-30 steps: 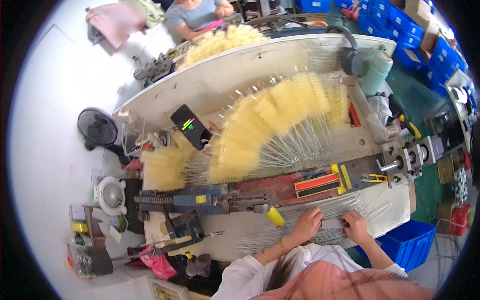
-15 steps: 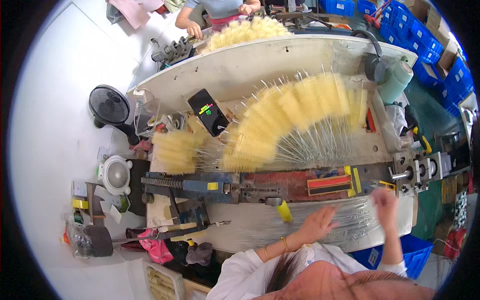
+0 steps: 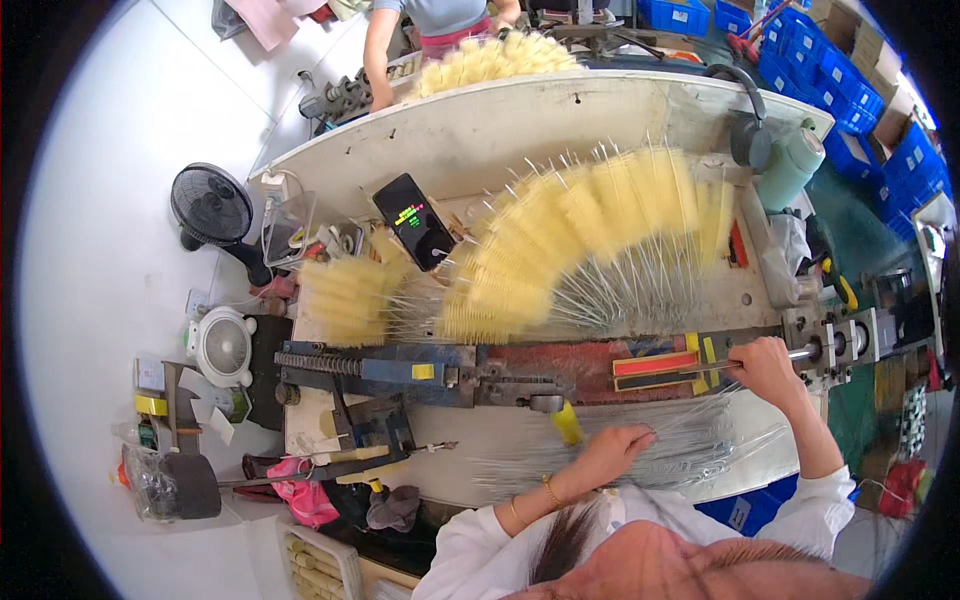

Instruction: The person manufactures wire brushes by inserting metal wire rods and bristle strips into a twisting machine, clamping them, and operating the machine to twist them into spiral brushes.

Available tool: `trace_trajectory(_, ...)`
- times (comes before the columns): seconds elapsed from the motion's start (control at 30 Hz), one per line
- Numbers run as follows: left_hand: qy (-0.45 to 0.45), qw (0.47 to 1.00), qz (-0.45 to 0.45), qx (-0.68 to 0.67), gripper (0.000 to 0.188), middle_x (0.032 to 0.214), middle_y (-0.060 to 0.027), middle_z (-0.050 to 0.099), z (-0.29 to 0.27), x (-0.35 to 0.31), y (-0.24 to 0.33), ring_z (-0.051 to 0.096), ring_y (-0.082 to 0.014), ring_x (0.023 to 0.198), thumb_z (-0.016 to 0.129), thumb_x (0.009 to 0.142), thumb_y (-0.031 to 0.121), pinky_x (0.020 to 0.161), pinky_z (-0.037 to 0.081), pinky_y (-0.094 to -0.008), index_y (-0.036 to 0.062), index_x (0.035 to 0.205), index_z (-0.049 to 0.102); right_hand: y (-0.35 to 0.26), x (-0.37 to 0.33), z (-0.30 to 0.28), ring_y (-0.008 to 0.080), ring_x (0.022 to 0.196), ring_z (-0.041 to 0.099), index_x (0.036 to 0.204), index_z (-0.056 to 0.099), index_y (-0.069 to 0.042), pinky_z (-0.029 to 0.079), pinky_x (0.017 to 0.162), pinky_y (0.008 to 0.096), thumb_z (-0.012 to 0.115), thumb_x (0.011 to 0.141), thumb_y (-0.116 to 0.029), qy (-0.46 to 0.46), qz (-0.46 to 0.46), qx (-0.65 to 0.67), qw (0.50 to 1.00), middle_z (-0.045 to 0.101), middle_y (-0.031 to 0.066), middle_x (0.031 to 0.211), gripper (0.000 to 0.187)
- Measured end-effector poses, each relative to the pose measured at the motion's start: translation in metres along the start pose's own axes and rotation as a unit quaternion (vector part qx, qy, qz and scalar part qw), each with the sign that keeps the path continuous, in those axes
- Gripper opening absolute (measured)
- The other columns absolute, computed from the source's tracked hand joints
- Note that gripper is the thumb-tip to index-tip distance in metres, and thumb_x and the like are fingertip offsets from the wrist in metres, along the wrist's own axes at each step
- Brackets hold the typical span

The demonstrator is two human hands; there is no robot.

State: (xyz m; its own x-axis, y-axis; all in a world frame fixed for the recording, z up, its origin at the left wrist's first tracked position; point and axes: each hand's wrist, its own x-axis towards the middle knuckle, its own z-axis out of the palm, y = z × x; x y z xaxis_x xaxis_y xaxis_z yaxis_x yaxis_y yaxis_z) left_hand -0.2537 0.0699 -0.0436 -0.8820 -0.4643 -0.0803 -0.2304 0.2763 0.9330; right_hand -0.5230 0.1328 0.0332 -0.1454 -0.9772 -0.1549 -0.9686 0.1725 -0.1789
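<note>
My left hand (image 3: 612, 454), with bracelets at its wrist, is closed in a pinch just above a spread of thin metal wires (image 3: 680, 445); a wire seems to show at its fingertips. Across the bench rail, my right hand (image 3: 768, 370) is closed around a thin metal rod-like tool (image 3: 710, 366), whose tip points left over a narrow tray (image 3: 655, 370) with red and black strips. Close by on the right is the metal spindle fixture (image 3: 825, 347). Behind the rail lies a fan of yellow bristle brushes (image 3: 600, 205) with twisted wire stems, plus a smaller brush pile (image 3: 345, 300).
A phone (image 3: 415, 222) lies between the brush piles. Headphones (image 3: 750, 130) hang on the back board, near a green bottle (image 3: 792, 168). Fans stand left. A yellow-wrapped handle (image 3: 567, 422) sticks out from the rail. Beyond the board, a person (image 3: 435, 20) works beside more brushes.
My right hand has come down onto the rail and closed around the thin tool. My left hand has shifted slightly and gone from flat to pinched. The person opposite has moved an arm.
</note>
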Motion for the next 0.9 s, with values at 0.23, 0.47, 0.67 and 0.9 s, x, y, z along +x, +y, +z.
trace_trajectory(0.23,-0.006,0.999,0.021,0.046,0.019,0.089,-0.0156,0.064,-0.03,-0.015,-0.015,0.061,-0.0351,0.079,0.055,0.087,0.019,0.068,0.049,-0.0415,0.0064,0.098,0.063,-0.048,0.001,0.012,0.026,0.068,0.063,0.08,0.068,-0.009,0.05,0.059,0.0339,0.067,0.063,-0.003,-0.008,-0.205,0.25,0.946,0.066,0.0059,0.074,0.018)
trace_trajectory(0.47,0.271,0.961,0.043,0.044,0.023,0.082,-0.0139,0.064,-0.07,-0.022,0.044,0.062,-0.0313,0.068,0.05,0.09,0.022,0.06,0.05,-0.0379,0.0049,0.099,0.062,-0.127,0.054,0.015,0.0251,0.066,0.063,0.082,0.064,0.0,0.048,0.06,0.0303,0.064,0.066,0.005,0.162,-0.112,0.395,0.897,0.065,0.0117,0.074,0.018)
trace_trajectory(0.67,0.122,0.978,-0.001,-0.167,0.029,0.07,-0.0095,0.057,-0.016,-0.013,0.025,0.058,-0.0231,0.062,0.048,0.092,0.029,0.054,0.047,-0.033,0.0014,0.092,0.056,-0.137,0.064,0.02,0.0248,0.063,0.064,0.087,0.064,-0.003,0.048,0.058,0.0318,0.064,0.068,0.003,-0.045,-0.069,0.461,0.884,0.063,0.014,0.069,0.02)
trace_trajectory(0.9,0.26,0.923,-0.066,-0.275,0.029,0.079,-0.0109,0.053,0.0,-0.015,0.003,0.054,-0.0259,0.075,0.053,0.09,0.026,0.065,0.046,-0.0381,0.0006,0.103,0.049,-0.135,0.061,0.028,0.0186,0.064,0.064,0.093,0.064,0.0,0.048,0.058,0.0279,0.059,0.065,0.012,0.055,-0.175,0.401,0.897,0.064,0.0118,0.069,0.031)
